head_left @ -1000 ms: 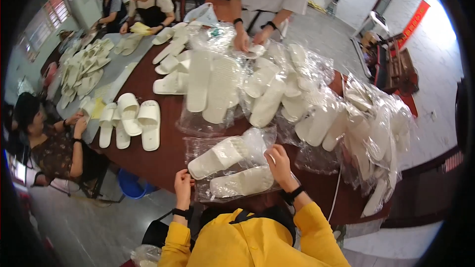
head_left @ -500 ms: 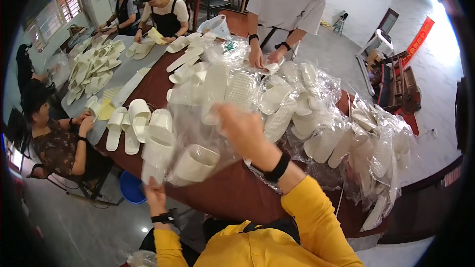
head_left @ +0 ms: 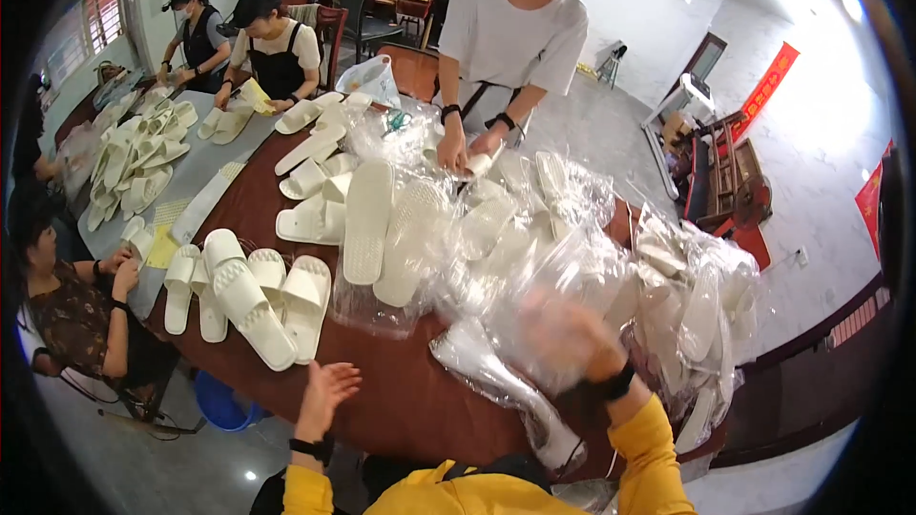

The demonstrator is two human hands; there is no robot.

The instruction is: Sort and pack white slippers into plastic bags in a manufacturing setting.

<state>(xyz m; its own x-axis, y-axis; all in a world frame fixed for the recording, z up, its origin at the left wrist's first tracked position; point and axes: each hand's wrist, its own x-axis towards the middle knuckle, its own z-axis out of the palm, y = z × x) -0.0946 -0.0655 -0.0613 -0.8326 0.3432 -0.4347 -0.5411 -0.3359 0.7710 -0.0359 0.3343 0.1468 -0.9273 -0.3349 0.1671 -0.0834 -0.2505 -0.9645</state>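
Note:
My left hand [head_left: 330,393] is open, palm up with fingers apart, over the near edge of the brown table [head_left: 401,386]. Just beyond it lie several loose white slippers [head_left: 250,301], one resting across others. My right hand [head_left: 577,343] is smeared by motion at the right, among clear plastic film [head_left: 534,310]; its fingers cannot be made out. Between my hands, a bagged slipper [head_left: 501,386] lies toward the near edge. Farther off, a pair of slippers [head_left: 367,224], soles up, lies in a clear bag.
Bagged slippers [head_left: 697,305] are heaped at the table's right end. Across the table a person in a white shirt [head_left: 515,33] handles a slipper. A grey table [head_left: 239,148] at the left bears a slipper pile, with seated people around it. A blue bucket [head_left: 225,402] stands on the floor.
My left hand has let go of a slipper, which now lies on the others. My right hand has swept right, away from the slippers at the left. The view has shifted.

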